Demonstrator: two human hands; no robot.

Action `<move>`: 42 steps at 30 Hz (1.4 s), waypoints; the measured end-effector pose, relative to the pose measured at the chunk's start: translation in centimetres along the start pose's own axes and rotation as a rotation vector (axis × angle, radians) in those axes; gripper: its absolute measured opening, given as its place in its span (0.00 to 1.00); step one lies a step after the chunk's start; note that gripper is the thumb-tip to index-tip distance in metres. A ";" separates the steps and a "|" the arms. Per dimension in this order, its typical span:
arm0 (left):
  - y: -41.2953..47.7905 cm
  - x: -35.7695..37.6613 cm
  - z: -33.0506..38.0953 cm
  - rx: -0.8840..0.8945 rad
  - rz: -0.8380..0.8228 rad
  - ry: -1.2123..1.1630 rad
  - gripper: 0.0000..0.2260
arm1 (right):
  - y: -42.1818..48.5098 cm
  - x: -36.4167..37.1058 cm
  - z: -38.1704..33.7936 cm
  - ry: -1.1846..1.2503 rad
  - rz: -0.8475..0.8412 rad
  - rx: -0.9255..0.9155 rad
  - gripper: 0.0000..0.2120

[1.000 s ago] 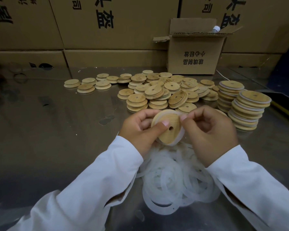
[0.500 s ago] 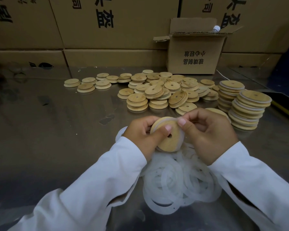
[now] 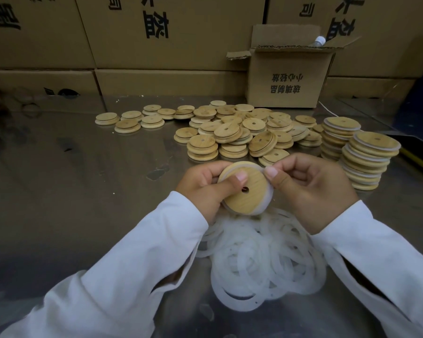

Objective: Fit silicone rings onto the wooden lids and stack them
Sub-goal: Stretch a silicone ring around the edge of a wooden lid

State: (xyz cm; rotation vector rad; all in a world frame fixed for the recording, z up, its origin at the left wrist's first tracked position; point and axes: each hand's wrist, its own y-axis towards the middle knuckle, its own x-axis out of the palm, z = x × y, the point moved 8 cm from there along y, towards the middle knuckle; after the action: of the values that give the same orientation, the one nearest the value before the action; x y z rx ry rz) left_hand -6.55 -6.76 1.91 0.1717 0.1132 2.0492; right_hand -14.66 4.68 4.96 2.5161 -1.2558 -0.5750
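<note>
Fingers [image 3: 239,178] of the left hand [image 3: 200,189] curl round the wooden lid [image 3: 244,198], steadying it face-up so the right hand [image 3: 310,189] can pinch the silicone ring [image 3: 266,200] at the lid's upper right edge, probably seating it. Just below the lid lies the spare ring pile [image 3: 261,259]. Beyond the lid are the bare lids [image 3: 242,132], and to its right the finished stacks [image 3: 369,159] stand on the desk [image 3: 83,191].

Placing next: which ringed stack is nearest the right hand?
The front stack, just right of the right hand; the other ringed stack sits farther back.
</note>
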 end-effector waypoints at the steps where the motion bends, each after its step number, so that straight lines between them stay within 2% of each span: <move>1: 0.0 -0.1 0.0 -0.002 0.006 -0.009 0.11 | 0.0 0.1 0.0 0.001 -0.004 0.000 0.08; 3: 0.1 -0.4 -0.1 -0.002 0.014 -0.008 0.13 | -0.2 0.3 0.1 0.006 -0.005 0.008 0.08; 9: -0.1 -0.6 -0.8 0.000 0.086 0.050 0.08 | -0.8 0.3 0.4 0.043 0.074 0.043 0.05; 12: -0.4 -0.6 -0.7 0.012 0.152 0.081 0.08 | -1.2 0.3 -0.1 -0.045 0.109 0.005 0.04; 14: -0.5 -0.7 -0.5 0.025 0.186 0.082 0.09 | -1.6 0.5 -0.5 -0.117 0.128 -0.025 0.07; 18: -0.3 -1.1 -0.1 0.037 0.232 0.021 0.03 | -1.7 0.1 -1.1 -0.202 0.191 -0.076 0.04; 24: -0.5 -1.0 0.3 0.062 0.228 0.045 0.04 | -1.5 -0.1 -1.3 -0.316 0.205 -0.157 0.04; 29: -0.6 -0.9 0.7 0.096 0.211 0.104 0.03 | -1.1 0.1 -0.7 -0.352 0.167 -0.140 0.03; 35: -0.4 -1.4 1.1 0.105 0.188 0.166 0.06 | -0.8 0.4 -0.1 -0.335 0.127 -0.088 0.10; 42: -0.2 -1.7 0.8 0.026 0.177 0.049 0.06 | -0.5 0.4 -0.3 -0.338 0.114 -0.093 0.09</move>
State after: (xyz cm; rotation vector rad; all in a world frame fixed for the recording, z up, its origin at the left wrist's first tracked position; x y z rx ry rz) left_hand -5.49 -8.20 2.59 0.1525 0.1596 2.2299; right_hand -13.96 4.72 4.91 2.3185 -1.4361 -1.0385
